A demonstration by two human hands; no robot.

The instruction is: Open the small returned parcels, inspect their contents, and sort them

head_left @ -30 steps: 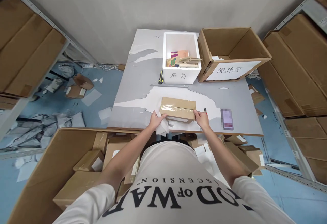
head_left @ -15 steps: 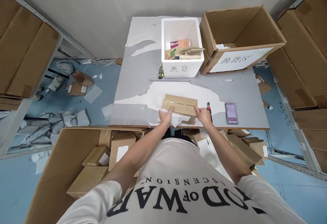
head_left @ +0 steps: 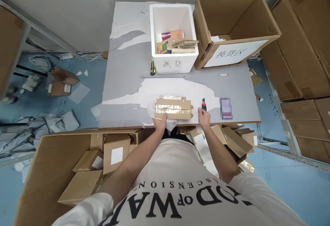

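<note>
A taped cardboard box (head_left: 173, 109) lies flat near the front edge of the table, its shiny clear tape facing up. Crumpled white wrapping (head_left: 151, 107) shows at its left and below it. My left hand (head_left: 161, 123) grips the box's lower left edge, thumb on top and the other fingers hidden underneath. To the right of the box, my right hand (head_left: 204, 117) is closed on a red and black utility knife (head_left: 204, 105), which points away from me. Apart from the box, this hand does not touch it.
Behind stand a white foam bin (head_left: 175, 63) holding books and a large open carton (head_left: 237, 55) with a handwritten label. A yellow and black cutter (head_left: 153, 68) lies by the bin. A blurred purple item (head_left: 226, 109) is at right. Below the table are boxes (head_left: 117, 154).
My right hand has let go of the box and taken hold of the utility knife. The box has turned so its taped side faces up. The view has shifted.
</note>
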